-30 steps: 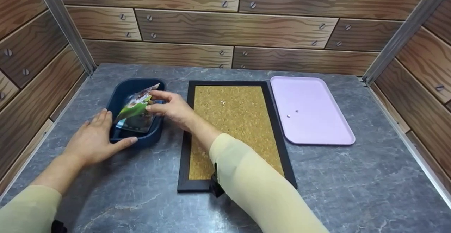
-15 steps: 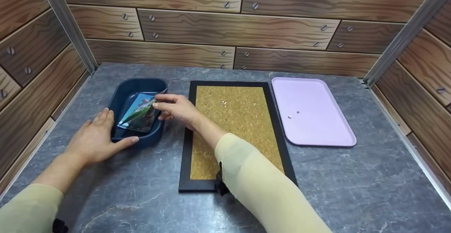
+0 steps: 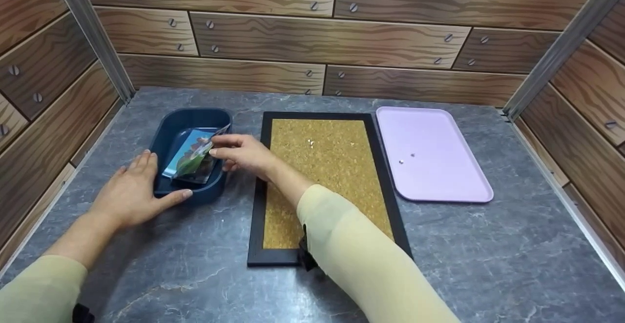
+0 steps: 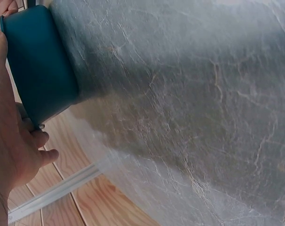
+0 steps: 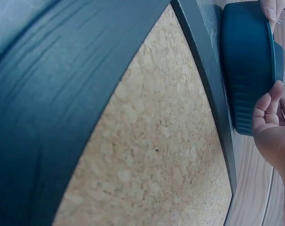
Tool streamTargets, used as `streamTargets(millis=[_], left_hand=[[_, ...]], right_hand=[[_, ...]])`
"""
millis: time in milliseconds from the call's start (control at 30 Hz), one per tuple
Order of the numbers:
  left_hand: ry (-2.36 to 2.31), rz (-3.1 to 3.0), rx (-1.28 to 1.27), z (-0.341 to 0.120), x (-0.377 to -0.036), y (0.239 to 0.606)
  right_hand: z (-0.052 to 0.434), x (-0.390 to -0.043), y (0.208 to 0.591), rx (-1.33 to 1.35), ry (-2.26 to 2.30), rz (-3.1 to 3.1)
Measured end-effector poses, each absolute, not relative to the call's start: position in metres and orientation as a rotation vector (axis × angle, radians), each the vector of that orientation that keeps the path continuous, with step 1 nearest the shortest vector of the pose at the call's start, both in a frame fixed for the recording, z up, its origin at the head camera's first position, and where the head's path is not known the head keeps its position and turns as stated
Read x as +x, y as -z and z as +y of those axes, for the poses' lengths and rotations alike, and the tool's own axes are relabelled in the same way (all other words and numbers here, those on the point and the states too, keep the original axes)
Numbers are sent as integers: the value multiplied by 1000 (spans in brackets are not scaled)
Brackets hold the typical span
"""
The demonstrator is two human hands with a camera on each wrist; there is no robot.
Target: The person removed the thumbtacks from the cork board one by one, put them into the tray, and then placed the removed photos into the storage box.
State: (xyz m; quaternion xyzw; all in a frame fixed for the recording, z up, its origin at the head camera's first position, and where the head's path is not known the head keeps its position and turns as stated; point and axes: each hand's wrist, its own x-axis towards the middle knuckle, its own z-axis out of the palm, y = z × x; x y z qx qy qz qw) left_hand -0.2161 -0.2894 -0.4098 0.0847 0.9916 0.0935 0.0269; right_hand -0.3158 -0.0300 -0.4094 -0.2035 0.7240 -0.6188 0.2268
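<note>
Photo in my hand: my right hand (image 3: 242, 152) pinches one glossy photo print (image 3: 197, 159) by its upper corner, between thumb and fingertips; the print is tilted, its lower edge down inside the blue bin (image 3: 168, 130).
Other prints: under my fingers a second print (image 3: 183, 148) with a blue picture lies flat in the same bin.
Left hand: my left hand (image 3: 131, 192) is wide and flat, fingers straight; it rests against the near-left wall of the bin and steadies it. It holds nothing.
Progress: I judge that the work with the prints is at an early point; both prints I can see are in the bin, none lies on the board or on the tray.
Cork board: just to the right of my right hand, under my forearm, the black-framed cork board (image 3: 326, 176) lies on the counter (image 3: 488, 264); a few small shiny specks on its far part, too small to tell what they are.
Pink tray: further right of the board, the pink tray (image 3: 439, 176) with two tiny items on it.
Writing: no brand, label or text can be read; the print shows only green and dark shapes.
</note>
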Motion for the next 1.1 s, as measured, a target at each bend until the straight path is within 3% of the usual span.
streamTargets(millis=[1100], left_hand=[[-266, 3073, 273, -288, -217, 410]], right_hand=[[-32, -315, 407, -610, 1608, 2021]])
